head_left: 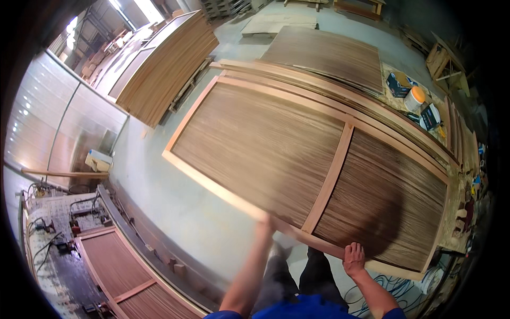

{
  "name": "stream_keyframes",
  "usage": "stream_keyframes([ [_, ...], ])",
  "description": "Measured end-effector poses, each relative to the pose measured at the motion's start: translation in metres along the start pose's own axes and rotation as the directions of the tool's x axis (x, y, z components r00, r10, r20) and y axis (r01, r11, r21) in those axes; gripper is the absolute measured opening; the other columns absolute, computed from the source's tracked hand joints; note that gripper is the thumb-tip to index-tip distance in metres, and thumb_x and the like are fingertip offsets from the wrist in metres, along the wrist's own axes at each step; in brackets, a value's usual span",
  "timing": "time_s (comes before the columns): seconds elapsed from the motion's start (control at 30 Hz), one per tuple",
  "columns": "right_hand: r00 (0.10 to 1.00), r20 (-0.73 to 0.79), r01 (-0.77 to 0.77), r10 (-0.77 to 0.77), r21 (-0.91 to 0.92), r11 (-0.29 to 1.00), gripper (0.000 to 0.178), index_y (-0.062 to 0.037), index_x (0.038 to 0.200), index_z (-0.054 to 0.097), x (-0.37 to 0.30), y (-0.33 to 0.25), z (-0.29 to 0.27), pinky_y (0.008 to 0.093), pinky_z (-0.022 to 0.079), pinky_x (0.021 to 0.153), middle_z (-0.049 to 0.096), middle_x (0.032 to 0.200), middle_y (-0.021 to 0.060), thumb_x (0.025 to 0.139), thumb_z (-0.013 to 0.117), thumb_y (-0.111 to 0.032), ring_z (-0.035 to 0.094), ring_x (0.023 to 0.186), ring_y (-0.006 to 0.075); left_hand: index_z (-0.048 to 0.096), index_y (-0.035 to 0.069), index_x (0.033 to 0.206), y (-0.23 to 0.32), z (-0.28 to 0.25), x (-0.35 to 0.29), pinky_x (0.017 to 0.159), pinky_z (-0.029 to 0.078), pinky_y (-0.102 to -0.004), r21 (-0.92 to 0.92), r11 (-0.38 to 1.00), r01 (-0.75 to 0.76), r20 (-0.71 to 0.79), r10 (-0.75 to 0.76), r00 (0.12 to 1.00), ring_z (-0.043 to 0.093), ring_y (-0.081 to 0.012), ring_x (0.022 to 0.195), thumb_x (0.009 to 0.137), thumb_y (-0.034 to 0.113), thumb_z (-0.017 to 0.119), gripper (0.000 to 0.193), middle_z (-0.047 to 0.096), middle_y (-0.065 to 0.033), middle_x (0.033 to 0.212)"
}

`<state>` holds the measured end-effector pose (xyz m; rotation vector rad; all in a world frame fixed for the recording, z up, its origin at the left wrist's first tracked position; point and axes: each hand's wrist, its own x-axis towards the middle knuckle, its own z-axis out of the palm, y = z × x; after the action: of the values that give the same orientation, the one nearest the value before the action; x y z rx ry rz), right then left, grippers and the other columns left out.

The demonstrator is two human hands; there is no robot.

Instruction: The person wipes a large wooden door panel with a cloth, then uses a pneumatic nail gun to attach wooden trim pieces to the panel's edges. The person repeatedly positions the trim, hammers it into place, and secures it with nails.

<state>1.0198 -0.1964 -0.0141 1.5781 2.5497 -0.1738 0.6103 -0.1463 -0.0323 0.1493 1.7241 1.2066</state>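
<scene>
In front of me is a large wooden door panel [260, 143] with a pale frame, a crossbar [330, 181] and dark-grained infill on both sides of the bar. My right hand [354, 258] is closed over the near rail, its fingers curled onto the top edge right of the crossbar. My left hand [265, 224] is at the same rail, left of the crossbar. Motion smears its fingers, so I cannot make out whether they grip the wood.
Long wooden strips [319, 98] lie along the panel's far side, with brown sheets [324, 53] beyond. A tall stack of panels [164, 69] stands far left. At lower left, another framed panel [119, 260] lies on a machine. An orange-lidded tub [415, 98] sits far right; blue hoses [390, 292] coil below.
</scene>
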Motion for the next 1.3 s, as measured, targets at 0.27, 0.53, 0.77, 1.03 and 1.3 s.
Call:
stream_keyframes([
  [0.27, 0.981, -0.144, -0.076, 0.129, 0.325, 0.943, 0.046, -0.0059, 0.106, 0.059, -0.06, 0.019, -0.281, 0.0533, 0.05, 0.09, 0.059, 0.11, 0.0174, 0.063, 0.076, -0.002, 0.059, 0.108, 0.0413, 0.07, -0.007, 0.099, 0.152, -0.038, -0.142, 0.059, 0.055, -0.0329, -0.011, 0.979, -0.203, 0.166, 0.202, 0.965, 0.068, -0.0192, 0.065, 0.103, 0.033, 0.07, 0.04, 0.074, -0.0146, 0.082],
  [0.53, 0.596, -0.737, -0.265, 0.318, 0.194, 0.945, 0.056, 0.0025, 0.1, 0.069, 0.005, 0.114, -0.411, 0.0511, 0.048, 0.092, 0.068, 0.107, 0.0198, 0.11, 0.038, -0.043, 0.062, 0.098, 0.0407, 0.067, 0.001, 0.083, 0.348, 0.069, -0.174, 0.039, 0.047, -0.0298, -0.208, 0.786, -0.582, 0.263, 0.618, 0.741, 0.056, -0.0189, 0.038, 0.109, 0.04, 0.062, 0.047, 0.065, -0.0132, 0.058],
  [0.77, 0.071, -0.978, -0.16, 0.197, 0.184, 0.97, 0.058, 0.0037, 0.081, 0.064, 0.093, 0.177, -0.436, 0.0436, 0.05, 0.065, 0.065, 0.074, 0.0179, 0.112, 0.033, -0.035, 0.061, 0.069, 0.0333, 0.065, -0.001, 0.119, 0.408, 0.125, -0.138, 0.072, 0.058, -0.0358, -0.346, 0.693, -0.633, 0.313, 0.721, 0.618, 0.071, -0.0232, 0.084, 0.113, 0.044, 0.048, 0.049, 0.073, -0.0175, 0.102],
  [1.03, 0.085, -0.94, -0.181, 0.33, 0.311, 0.933, 0.064, 0.0054, 0.076, 0.061, 0.136, 0.173, -0.492, 0.0418, 0.046, 0.07, 0.063, 0.072, 0.0186, 0.112, 0.029, -0.036, 0.059, 0.071, 0.0301, 0.056, 0.004, 0.138, 0.252, 0.136, 0.124, 0.094, 0.051, -0.0451, -0.314, 0.949, -0.034, 0.328, 0.142, 0.934, 0.063, -0.0281, 0.112, 0.106, 0.055, 0.045, 0.06, 0.064, -0.0155, 0.129],
  [1.3, 0.116, -0.94, -0.269, 0.321, 0.281, 0.921, 0.066, 0.0024, 0.077, 0.059, 0.106, 0.079, -0.549, 0.039, 0.042, 0.069, 0.057, 0.072, 0.0159, 0.113, 0.024, -0.04, 0.054, 0.072, 0.0269, 0.05, 0.01, 0.149, 0.202, 0.155, 0.213, 0.106, 0.044, -0.0526, -0.202, 0.961, 0.188, 0.46, -0.077, 0.885, 0.054, -0.0325, 0.128, 0.098, 0.065, 0.044, 0.075, 0.055, -0.0131, 0.145],
])
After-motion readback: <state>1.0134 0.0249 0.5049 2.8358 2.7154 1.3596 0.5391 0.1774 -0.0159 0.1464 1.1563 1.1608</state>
